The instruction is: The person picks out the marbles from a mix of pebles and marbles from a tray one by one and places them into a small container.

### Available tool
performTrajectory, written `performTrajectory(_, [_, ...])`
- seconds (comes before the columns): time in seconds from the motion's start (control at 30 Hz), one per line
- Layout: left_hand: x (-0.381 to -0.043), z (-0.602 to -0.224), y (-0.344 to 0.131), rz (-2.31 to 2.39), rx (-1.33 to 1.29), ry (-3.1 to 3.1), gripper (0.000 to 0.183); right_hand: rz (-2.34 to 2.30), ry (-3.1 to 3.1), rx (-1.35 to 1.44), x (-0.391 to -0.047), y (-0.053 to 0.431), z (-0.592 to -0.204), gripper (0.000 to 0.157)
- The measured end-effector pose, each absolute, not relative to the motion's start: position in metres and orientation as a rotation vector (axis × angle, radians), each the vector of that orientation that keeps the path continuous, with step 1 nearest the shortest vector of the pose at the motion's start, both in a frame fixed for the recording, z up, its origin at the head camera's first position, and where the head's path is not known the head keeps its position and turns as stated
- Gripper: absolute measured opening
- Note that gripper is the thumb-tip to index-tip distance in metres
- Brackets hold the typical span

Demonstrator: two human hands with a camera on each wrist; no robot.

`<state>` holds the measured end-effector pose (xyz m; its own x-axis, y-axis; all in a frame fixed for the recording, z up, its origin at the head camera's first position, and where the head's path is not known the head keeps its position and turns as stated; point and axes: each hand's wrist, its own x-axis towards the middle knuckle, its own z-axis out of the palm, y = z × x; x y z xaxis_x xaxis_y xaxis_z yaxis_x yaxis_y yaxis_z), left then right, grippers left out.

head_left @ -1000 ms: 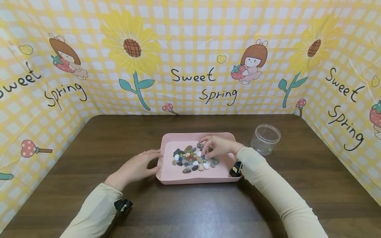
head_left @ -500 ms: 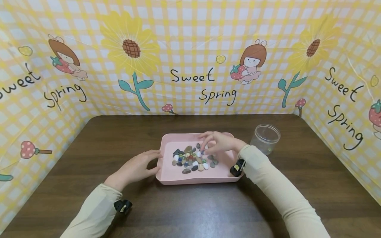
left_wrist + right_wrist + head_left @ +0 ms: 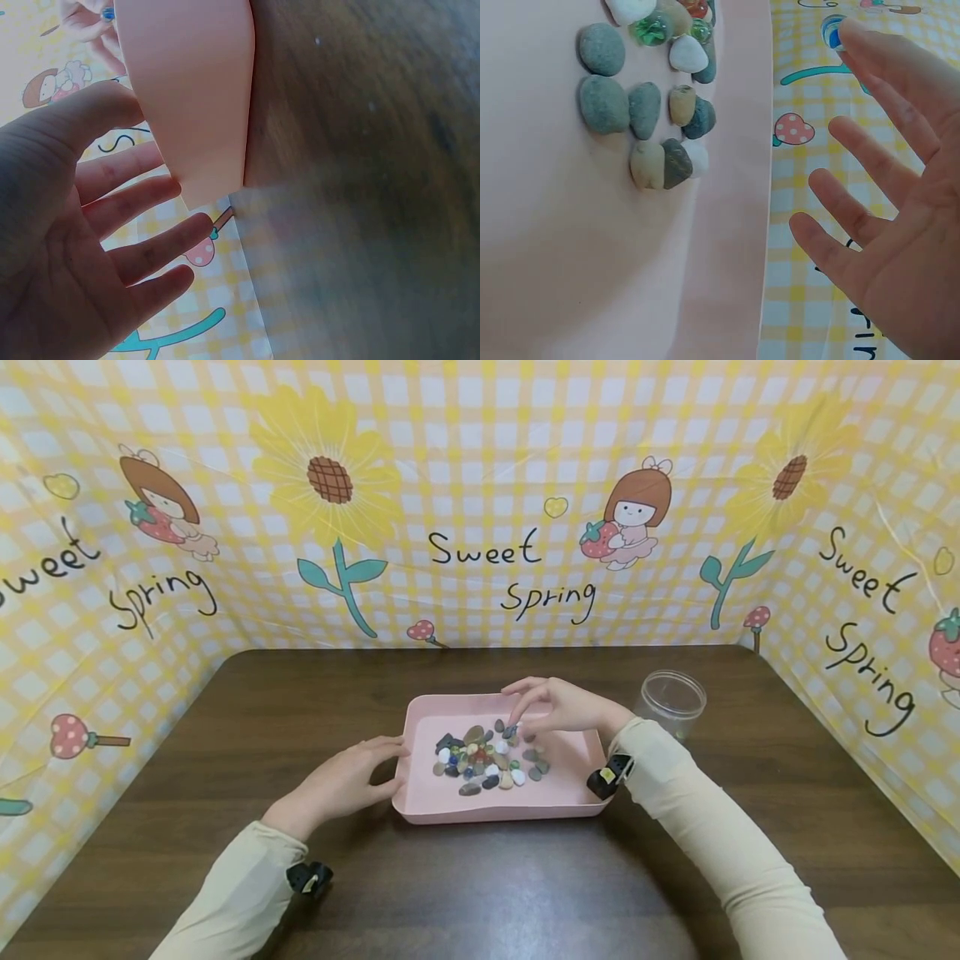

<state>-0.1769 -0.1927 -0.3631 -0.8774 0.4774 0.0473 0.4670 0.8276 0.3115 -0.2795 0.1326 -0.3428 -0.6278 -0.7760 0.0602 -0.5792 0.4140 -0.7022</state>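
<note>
At centre left of the frame, the left hand (image 3: 333,789), fingers spread, touches the left edge of the pink tray (image 3: 442,816). Mid-frame, a pile of stones and marbles (image 3: 480,757) lies in it. Just right, the right hand (image 3: 566,706) pinches a blue marble (image 3: 832,32) at its fingertips: picking out marbles, it seems. Next probably calls for a steady pinch across to the jar (image 3: 671,696), centre right.

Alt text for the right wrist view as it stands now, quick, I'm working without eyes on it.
The right hand's grip pinches a blue-and-white marble at its fingertips, seen against a yellow-checked printed cloth. At left, a pink tray holds grey, white and tan stones and green glass marbles.
</note>
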Motion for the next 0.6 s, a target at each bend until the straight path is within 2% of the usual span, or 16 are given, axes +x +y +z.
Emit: performTrajectory(0.6, [-0.176, -0.36, -0.193, 0.49, 0.809, 2.977, 0.038, -1.069, 2.43, -1.113, -0.276, 0.144, -0.334, 0.009])
